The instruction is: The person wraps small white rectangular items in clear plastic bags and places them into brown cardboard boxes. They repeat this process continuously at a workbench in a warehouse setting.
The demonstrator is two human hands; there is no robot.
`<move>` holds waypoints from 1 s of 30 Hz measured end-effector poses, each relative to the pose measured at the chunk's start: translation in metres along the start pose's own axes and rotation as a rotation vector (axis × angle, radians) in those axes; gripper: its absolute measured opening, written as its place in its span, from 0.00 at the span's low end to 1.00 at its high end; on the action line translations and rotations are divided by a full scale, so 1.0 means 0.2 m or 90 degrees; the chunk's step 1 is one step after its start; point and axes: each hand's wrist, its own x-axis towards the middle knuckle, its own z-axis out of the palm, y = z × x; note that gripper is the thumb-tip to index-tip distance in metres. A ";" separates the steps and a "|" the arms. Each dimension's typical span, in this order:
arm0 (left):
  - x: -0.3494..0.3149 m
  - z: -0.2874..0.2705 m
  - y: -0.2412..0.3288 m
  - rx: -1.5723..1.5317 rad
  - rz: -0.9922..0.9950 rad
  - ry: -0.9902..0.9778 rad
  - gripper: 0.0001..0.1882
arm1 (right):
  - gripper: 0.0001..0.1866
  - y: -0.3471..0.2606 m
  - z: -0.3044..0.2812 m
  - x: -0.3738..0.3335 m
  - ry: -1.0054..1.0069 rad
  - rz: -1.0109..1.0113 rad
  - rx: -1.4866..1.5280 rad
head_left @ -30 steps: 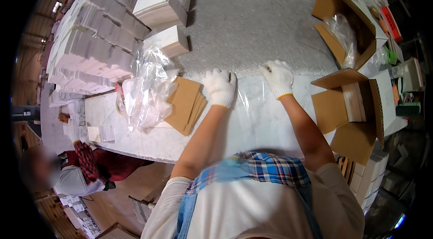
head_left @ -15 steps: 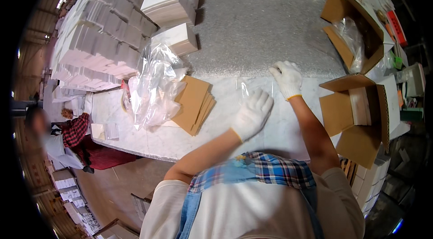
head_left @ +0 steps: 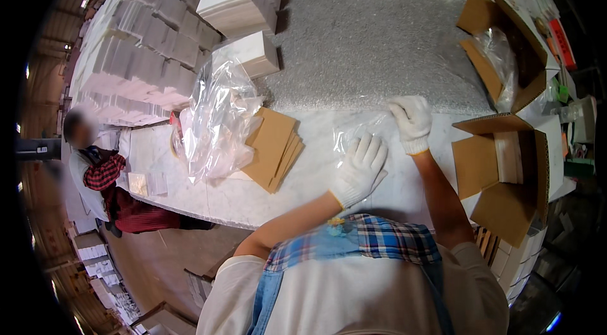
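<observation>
A clear plastic bag lies on the white marble tabletop in front of me, hard to see against the stone. My left hand, in a white knit glove, rests on its near part with the fingers stretched out. At the bag's far right end my right hand, gloved too, has its fingers curled together over the plastic. The fingertips are partly hidden. Left of my left hand lie several flat brown cardboard pieces, beside a loose heap of clear plastic bags.
Stacks of white tiles rise at the left, with smaller tile stacks behind. A grey mat covers the far table. Open cardboard boxes stand on the right. A co-worker is beyond the table's left end.
My right hand has curled its fingers and shifted slightly right. My left hand has moved a little nearer me and flattened. The co-worker has moved to the right, more into view.
</observation>
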 end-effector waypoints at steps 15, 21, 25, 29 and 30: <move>0.12 0.04 -0.06 0.027 -0.029 -0.011 0.38 | 0.12 0.01 0.08 0.06 -0.053 0.104 -0.189; 0.21 0.00 -0.24 0.129 -0.117 0.016 0.37 | 0.11 0.00 0.09 0.08 -0.061 0.101 -0.196; 0.16 -0.06 -0.40 0.154 -0.152 0.009 0.35 | 0.10 -0.04 0.08 0.08 -0.052 0.100 -0.201; 0.18 -0.24 -0.51 0.192 -0.212 0.033 0.31 | 0.11 -0.03 0.07 0.09 -0.079 0.114 -0.222; 0.21 -0.31 -0.54 0.185 -0.233 0.032 0.30 | 0.11 -0.02 0.07 0.09 -0.082 0.115 -0.228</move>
